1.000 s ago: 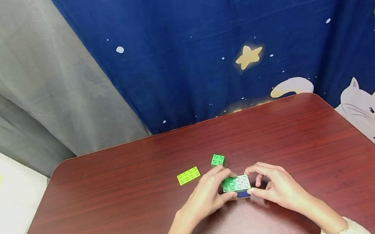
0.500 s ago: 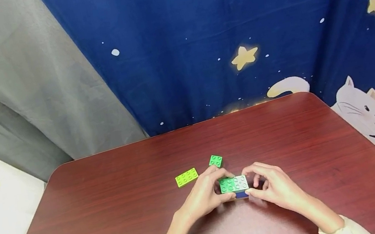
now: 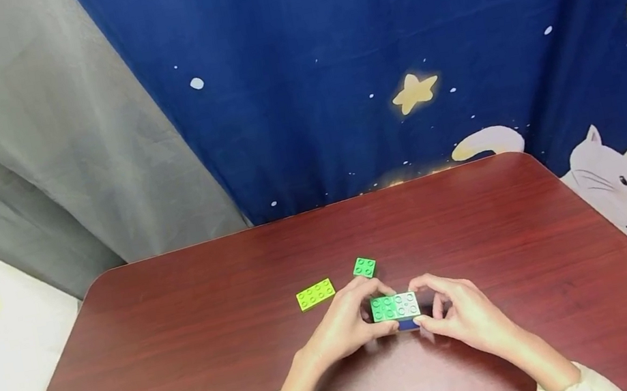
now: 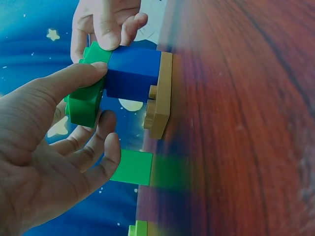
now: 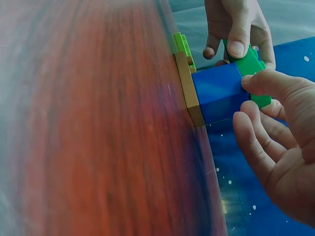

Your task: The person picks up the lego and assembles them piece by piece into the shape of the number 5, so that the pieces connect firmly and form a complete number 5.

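A stack of toy bricks stands on the table in front of me. Its base is a tan flat brick [image 4: 164, 98], a blue block [image 4: 133, 71] sits on that, and a green brick [image 3: 384, 309] with studs tops it. The green brick juts out past the blue block on the left. My left hand [image 3: 342, 329] pinches that overhanging end between thumb and fingers. At the other end my right hand [image 3: 464, 312] pinches the stack, its thumb at the seam between green and blue in the right wrist view.
Just behind my left hand lies a small square green block [image 3: 365, 267]. Left of it is a flat lime-green brick [image 3: 315, 294]. The reddish-brown wooden table [image 3: 198, 325] has its far edge against a blue star-patterned curtain [image 3: 301, 87].
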The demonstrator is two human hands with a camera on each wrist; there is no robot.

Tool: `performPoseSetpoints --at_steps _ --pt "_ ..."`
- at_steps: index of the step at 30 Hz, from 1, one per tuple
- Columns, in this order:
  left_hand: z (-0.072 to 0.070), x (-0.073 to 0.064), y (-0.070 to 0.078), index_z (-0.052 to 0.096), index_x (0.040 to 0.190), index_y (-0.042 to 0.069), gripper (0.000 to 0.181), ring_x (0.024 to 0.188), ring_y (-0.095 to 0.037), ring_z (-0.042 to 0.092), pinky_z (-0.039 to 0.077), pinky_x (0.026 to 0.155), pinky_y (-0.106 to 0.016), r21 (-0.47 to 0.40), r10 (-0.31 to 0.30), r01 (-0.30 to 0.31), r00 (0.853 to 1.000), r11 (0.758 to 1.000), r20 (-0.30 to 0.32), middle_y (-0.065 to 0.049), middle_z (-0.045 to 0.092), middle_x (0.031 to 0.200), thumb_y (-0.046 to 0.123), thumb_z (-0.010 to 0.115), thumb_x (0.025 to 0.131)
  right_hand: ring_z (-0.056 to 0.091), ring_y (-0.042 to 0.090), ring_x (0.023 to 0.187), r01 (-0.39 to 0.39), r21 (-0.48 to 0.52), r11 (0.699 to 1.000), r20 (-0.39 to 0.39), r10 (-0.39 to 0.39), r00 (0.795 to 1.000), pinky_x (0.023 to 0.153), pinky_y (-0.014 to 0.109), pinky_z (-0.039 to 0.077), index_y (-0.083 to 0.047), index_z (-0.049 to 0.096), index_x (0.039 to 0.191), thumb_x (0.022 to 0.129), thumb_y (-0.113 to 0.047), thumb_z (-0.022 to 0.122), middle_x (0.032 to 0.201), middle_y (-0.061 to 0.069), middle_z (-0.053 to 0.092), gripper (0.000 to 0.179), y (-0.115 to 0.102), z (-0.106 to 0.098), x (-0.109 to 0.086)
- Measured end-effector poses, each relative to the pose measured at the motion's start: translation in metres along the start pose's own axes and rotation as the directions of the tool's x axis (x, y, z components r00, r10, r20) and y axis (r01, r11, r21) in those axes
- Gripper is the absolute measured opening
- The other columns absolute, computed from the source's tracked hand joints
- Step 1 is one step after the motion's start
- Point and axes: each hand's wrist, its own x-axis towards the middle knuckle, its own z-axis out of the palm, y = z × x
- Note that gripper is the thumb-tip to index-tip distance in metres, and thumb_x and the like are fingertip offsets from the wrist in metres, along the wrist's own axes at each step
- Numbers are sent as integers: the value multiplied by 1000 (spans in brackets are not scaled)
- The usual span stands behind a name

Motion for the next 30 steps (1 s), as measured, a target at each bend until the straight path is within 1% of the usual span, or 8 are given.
performPoseSetpoints --at_steps 5,11,15,17,23,27,30 --pt "0 2 0 61 101 21 35 80 -5 50 46 63 -19 -15 -4 4 1000 1000 13 9 55 94 16 81 72 47 -2 42 -4 -13 1000 9 4 1000 40 20 42 -21 56 106 77 -11 75 53 -12 49 37 1 -2 -1" --pt "-3 3 0 62 101 20 34 81 -5 50 46 66 -21 -15 -4 4 1000 1000 1 10 56 95 17 80 73 51 1 42 15 -16 1000 -2 -15 1000 41 20 44 -20 56 106 76 -9 75 54 -12 51 37 0 -1 3" --pt "-5 2 -2 62 101 21 34 80 -5 51 46 63 -20 -24 -19 19 1000 1000 3 10 56 95 17 80 73 51 2 41 25 -11 1000 8 -25 1000 41 19 44 -19 56 107 77 -10 75 54 -12 51 37 0 0 5" --pt "-5 1 -2 62 101 21 35 79 -5 51 46 62 -19 -25 -22 23 1000 999 3 10 56 94 17 81 72 50 0 42 30 -15 999 9 -30 1000 41 19 43 -19 57 107 77 -10 75 54 -12 51 36 0 0 6" --pt "-7 3 -1 63 101 20 35 78 -4 51 47 62 -19 -19 -18 18 1000 1000 -9 9 56 93 16 81 72 48 -2 43 35 -37 999 -15 -36 999 40 18 41 -20 57 107 75 -9 76 53 -14 50 39 -2 0 9" --pt "-5 2 -1 63 101 19 35 75 -3 51 47 61 -18 -21 -29 28 1000 999 -2 10 55 91 16 81 71 47 -2 42 30 -41 999 -5 -31 1000 40 19 41 -21 57 107 77 -11 76 53 -14 50 37 -2 -1 6" --pt "-3 1 -1 63 100 19 35 73 -2 50 46 61 -17 -20 -21 21 1000 1000 -2 10 54 90 15 82 71 48 -2 43 15 -44 999 7 -15 1000 41 19 42 -21 56 107 78 -13 75 53 -14 50 36 -2 -1 3"
